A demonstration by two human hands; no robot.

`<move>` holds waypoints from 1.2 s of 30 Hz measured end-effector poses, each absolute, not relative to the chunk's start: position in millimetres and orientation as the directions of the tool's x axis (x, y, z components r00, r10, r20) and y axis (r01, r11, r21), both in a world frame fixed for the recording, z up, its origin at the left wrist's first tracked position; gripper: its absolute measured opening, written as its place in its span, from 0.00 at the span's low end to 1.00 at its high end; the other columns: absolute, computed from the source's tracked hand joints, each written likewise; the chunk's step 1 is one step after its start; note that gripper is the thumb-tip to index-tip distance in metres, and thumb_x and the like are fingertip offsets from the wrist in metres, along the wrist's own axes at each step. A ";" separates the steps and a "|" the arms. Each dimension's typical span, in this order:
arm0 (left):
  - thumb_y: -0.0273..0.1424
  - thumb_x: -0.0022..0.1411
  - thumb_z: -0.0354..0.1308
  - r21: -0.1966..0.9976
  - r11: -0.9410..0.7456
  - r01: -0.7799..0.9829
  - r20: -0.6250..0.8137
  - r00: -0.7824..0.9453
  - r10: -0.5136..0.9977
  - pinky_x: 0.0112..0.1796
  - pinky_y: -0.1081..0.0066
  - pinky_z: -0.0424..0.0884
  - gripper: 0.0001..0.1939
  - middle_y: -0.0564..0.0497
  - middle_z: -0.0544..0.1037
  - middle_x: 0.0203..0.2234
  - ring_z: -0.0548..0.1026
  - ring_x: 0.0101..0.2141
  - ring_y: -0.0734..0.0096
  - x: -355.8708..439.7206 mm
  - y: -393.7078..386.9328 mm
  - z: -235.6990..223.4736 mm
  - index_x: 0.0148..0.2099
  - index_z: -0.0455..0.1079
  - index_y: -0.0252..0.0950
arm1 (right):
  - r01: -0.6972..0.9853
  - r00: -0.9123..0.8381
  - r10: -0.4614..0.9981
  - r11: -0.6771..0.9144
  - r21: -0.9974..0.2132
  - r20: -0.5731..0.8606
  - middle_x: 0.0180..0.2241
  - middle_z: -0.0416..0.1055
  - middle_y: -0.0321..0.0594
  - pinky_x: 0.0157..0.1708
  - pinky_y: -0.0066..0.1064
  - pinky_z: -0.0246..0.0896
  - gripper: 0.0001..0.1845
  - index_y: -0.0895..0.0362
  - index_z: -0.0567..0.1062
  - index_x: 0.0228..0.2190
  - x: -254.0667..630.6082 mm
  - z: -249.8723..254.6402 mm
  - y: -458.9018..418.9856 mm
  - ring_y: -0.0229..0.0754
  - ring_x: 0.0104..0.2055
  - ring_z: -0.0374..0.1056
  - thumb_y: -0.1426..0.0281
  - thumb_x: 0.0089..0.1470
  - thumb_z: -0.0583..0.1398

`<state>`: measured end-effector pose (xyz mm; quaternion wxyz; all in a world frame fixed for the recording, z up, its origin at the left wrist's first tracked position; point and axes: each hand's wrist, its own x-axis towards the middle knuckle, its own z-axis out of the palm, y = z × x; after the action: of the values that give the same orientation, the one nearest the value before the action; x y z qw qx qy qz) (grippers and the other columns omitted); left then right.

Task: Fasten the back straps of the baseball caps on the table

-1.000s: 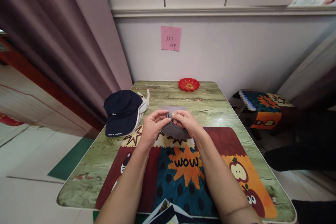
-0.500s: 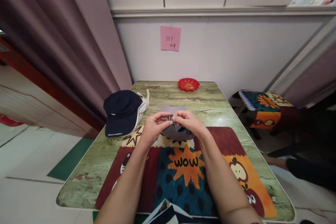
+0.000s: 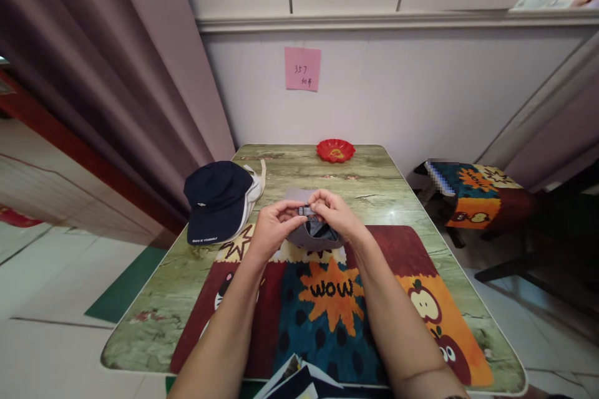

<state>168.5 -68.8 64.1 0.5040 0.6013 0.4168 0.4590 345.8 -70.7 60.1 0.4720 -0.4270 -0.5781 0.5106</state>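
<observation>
- Right hand point(image 3: 336, 218) has risen slightly since the earlier frame, uncovering more of the strap point(image 3: 307, 211) and of the cap opening point(image 3: 322, 232) below it.
- Right fingers: thumb and forefinger nearly together, pinching the right end of the strap.
- Left hand point(image 3: 272, 224): thumb below, forefinger above, a narrow gap between them, gripping the strap's left end. Other fingertips are partly hidden.
- Step in hand (judged): working the strap at the back of the gray cap point(image 3: 303, 239). The next move appears to call for a firm left pinch while the right fingertips guide the strap. Whether it is fastened cannot be told.
- Gray cap position: between and below both hands, back opening toward the wearer, brim point(image 3: 298, 194) toward 12 o'clock, at the far edge of the mat point(image 3: 262, 324). Clock directions below are taken from this cap.
- Mat, 6 o'clock: reads "WOW" on an orange burst.
- Navy cap point(image 3: 218, 184), between 9 and 10 o'clock: brim lettering ends "IS YOURSELF"; first word too small to confirm. It rests against a pale cap point(image 3: 255, 194).
- Red dish point(image 3: 336, 150), just past 12 o'clock: yellow mark, not legible.
- Pink note point(image 3: 302, 68), 12 o'clock on the wall: "357" above two handwritten characters.
- Stool point(image 3: 468, 218), between 2 and 3 o'clock: cover also reads "WOW".
</observation>
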 end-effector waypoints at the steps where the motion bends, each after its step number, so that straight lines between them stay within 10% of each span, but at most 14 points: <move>1: 0.32 0.45 0.73 0.988 -0.151 0.044 0.137 0.233 0.963 0.28 0.74 0.69 0.19 0.50 0.79 0.25 0.74 0.25 0.72 168.7 -68.8 63.9 0.41 0.79 0.32 | -0.003 -0.186 0.976 0.116 -0.993 0.115 0.20 0.61 0.27 0.25 0.26 0.51 0.08 0.55 0.69 0.33 345.2 59.3 -70.5 0.33 0.22 0.57 0.65 0.52 0.59; 16: 0.33 0.46 0.71 0.945 -0.271 0.181 0.236 0.194 0.952 0.25 0.76 0.62 0.12 0.53 0.71 0.23 0.66 0.23 0.77 170.3 -67.2 70.3 0.35 0.79 0.34 | 0.013 -0.325 0.921 0.230 -0.973 0.214 0.37 0.74 0.38 0.36 0.30 0.63 0.21 0.55 0.75 0.46 350.5 61.5 -72.5 0.38 0.35 0.68 0.66 0.48 0.67; 36: 0.30 0.47 0.69 0.989 -0.113 -0.097 0.124 0.111 0.986 0.27 0.76 0.68 0.18 0.56 0.75 0.24 0.72 0.23 0.77 166.5 -67.6 83.4 0.42 0.73 0.34 | 0.320 -0.160 0.902 0.431 -0.844 0.401 0.34 0.79 0.38 0.40 0.32 0.63 0.11 0.54 0.81 0.36 339.2 66.8 -76.0 0.42 0.36 0.72 0.64 0.50 0.68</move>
<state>166.5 -67.6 83.4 0.5198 0.5341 0.4163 0.5209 339.2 -76.0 66.8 0.4780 -0.4376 -0.6980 0.3046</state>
